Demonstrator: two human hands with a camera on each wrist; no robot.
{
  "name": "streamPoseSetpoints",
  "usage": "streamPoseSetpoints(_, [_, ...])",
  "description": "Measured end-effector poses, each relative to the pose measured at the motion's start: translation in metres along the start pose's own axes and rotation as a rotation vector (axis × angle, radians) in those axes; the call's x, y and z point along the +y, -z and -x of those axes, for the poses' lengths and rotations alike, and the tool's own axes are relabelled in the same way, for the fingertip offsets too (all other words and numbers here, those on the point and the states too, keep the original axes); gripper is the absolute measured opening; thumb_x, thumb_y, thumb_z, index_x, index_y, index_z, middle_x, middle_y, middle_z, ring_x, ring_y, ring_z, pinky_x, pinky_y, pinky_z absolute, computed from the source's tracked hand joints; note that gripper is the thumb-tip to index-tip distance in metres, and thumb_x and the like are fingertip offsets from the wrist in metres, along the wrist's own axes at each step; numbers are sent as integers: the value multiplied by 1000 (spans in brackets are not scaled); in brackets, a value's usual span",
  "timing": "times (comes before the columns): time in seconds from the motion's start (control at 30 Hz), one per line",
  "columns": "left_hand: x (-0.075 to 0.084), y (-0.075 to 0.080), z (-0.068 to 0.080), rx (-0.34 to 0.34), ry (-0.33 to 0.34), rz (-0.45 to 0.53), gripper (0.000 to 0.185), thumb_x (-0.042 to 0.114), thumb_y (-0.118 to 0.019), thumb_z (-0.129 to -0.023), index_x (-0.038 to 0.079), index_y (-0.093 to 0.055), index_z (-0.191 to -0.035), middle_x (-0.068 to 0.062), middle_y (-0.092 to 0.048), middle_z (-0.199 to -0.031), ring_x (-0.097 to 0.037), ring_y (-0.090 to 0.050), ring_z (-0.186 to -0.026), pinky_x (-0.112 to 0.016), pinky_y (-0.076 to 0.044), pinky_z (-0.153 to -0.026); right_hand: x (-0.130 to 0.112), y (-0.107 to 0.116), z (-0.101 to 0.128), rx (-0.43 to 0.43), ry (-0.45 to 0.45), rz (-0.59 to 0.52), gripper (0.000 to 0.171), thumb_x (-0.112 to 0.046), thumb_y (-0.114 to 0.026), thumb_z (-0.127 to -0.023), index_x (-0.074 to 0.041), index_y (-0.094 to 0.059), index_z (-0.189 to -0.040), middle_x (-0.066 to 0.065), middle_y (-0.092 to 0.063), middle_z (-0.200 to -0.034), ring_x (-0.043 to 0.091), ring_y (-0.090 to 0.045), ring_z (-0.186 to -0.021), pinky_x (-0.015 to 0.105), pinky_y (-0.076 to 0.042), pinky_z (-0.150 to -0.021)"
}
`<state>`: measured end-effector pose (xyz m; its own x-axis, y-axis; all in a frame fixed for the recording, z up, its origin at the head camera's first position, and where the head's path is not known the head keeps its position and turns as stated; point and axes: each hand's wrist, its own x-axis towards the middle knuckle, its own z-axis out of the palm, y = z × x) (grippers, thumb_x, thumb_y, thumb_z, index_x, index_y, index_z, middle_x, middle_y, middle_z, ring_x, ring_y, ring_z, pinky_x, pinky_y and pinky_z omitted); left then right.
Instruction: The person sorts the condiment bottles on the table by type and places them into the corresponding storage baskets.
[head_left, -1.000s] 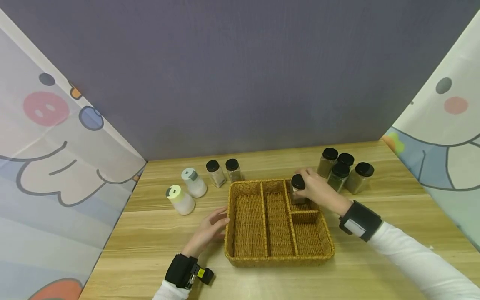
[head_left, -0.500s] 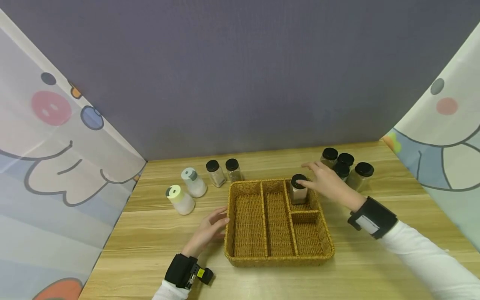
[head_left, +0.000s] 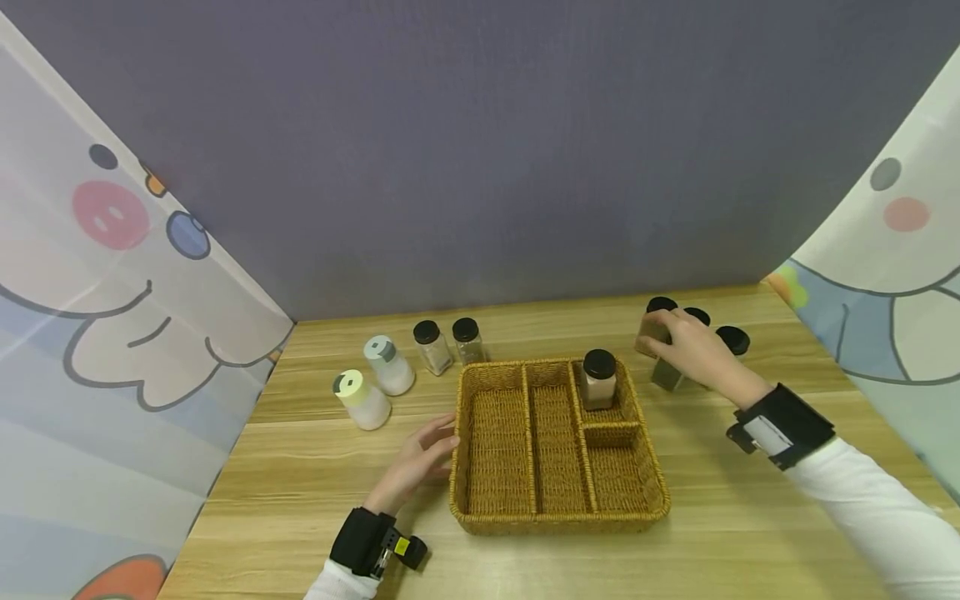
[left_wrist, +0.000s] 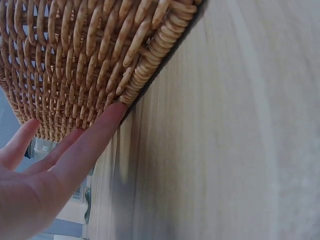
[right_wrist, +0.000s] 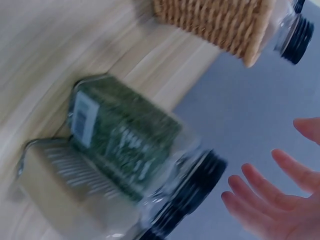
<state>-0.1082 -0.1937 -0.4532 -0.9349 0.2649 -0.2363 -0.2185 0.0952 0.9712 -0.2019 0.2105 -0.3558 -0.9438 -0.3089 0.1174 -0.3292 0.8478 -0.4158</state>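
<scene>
With fingers extended, my left hand (head_left: 411, 468) touches the left outer wall of the divided wicker basket (head_left: 555, 523). The left wrist view shows those fingertips against the weave (left_wrist: 75, 65), low near the table. A black-lidded spice jar (head_left: 598, 390) of pale contents stands upright in the basket's back right compartment. My right hand (head_left: 693, 354) is over the spice jars at the right and holds nothing. Its fingers are spread in the right wrist view, apart from the black lids of a jar of green herbs (right_wrist: 125, 135) and a jar of beige powder (right_wrist: 70, 187).
Partly hidden by the right hand, a brown jar (head_left: 651, 333) and a black lid (head_left: 733, 339) show at the right. Two small black-lidded jars (head_left: 432, 348) stand behind the basket's left corner. Two white shakers (head_left: 367, 406) stand further left. A grey panel (head_left: 480, 167) closes the back.
My right hand let go of the pale jar inside the basket and moved right, over the other jars. The left hand stayed at the basket wall.
</scene>
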Motion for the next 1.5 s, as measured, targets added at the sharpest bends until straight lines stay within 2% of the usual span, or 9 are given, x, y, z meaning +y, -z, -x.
streamPoseSetpoints(0.17, [1, -1, 0, 2, 3, -3, 63, 27, -57, -86, 3, -29, -136, -28, -34, -132, -37, -46, -111, -43, -49, -81, 13, 1, 1, 13, -9, 30, 43, -25, -52, -89, 3, -46, -121, 29, -50, -105, 39, -51, -87, 44, -47, -60])
streamPoseSetpoints(0.5, [0, 0, 0, -6, -3, -15, 61, 26, -56, -87, 3, -29, -137, -28, -33, -133, -38, -45, -112, -44, -49, -81, 27, 0, 4, 34, -6, 34, 41, -20, -55, -87, 8, -48, -117, 36, -46, -111, 40, -55, -80, 46, -46, -60])
streamPoseSetpoints(0.73, [-1, 0, 0, -9, 3, -19, 61, 26, -56, -87, 3, -28, -137, -28, -32, -133, -39, -44, -113, -44, -48, -82, 30, -1, 4, 22, 0, 33, 40, -13, -57, -84, 11, -47, -115, 36, -47, -110, 47, -50, -90, 55, -44, -72])
streamPoseSetpoints(0.83, [0, 0, 0, -6, 2, -19, 61, 26, -56, -87, 3, -29, -137, -28, -33, -133, -38, -45, -113, -44, -49, -82, 31, -2, 4, 23, 7, 41, 40, -11, -59, -82, 12, -48, -114, 37, -47, -108, 48, -50, -90, 55, -44, -71])
streamPoseSetpoints(1.07, [0, 0, -1, -10, -8, -3, 60, 25, -55, -87, 3, -28, -137, -28, -32, -133, -37, -46, -111, -43, -49, -81, 32, -1, 3, 38, 52, 81, 40, -8, -64, -78, 14, -52, -109, 36, -48, -102, 45, -51, -85, 50, -46, -65])
streamPoseSetpoints(1.27, [1, 0, -1, -15, -6, 2, 60, 24, -55, -88, 3, -28, -137, -28, -33, -133, -37, -47, -111, -44, -49, -81, 34, -1, 2, -30, 47, 93, 44, -10, -64, -78, 15, -50, -112, 39, -44, -105, 43, -54, -78, 43, -48, -56])
streamPoseSetpoints(1.5, [1, 0, 0, -14, -8, -3, 60, 24, -55, -88, 3, -28, -137, -28, -32, -133, -36, -46, -112, -43, -49, -82, 34, -3, 1, -79, 38, 91, 46, -9, -64, -79, 15, -46, -114, 39, -41, -105, 34, -55, -67, 33, -44, -46])
